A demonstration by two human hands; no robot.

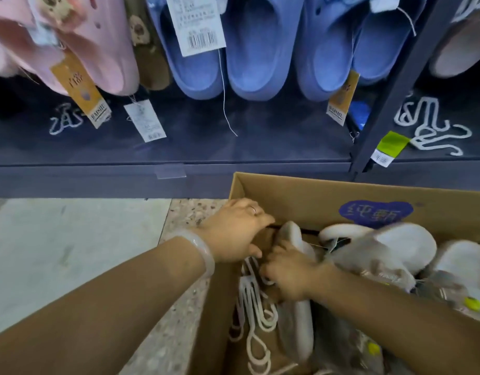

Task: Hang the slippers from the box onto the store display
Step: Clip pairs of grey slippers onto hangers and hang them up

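The store display [179, 169] fills the upper frame, its blue slippers [241, 55] and pink slippers [98, 50] cut off at the top edge. Below, the cardboard box [301, 193] runs off the right and bottom edges. Inside lie pale slippers [396, 247], partly blurred, beside white hangers [255, 315]. The left hand [233, 231] rests over the box's corner, fingers curled; whether it holds anything cannot be told. The right hand [287, 274] grips a pale slipper [293, 236], fingertips hidden.
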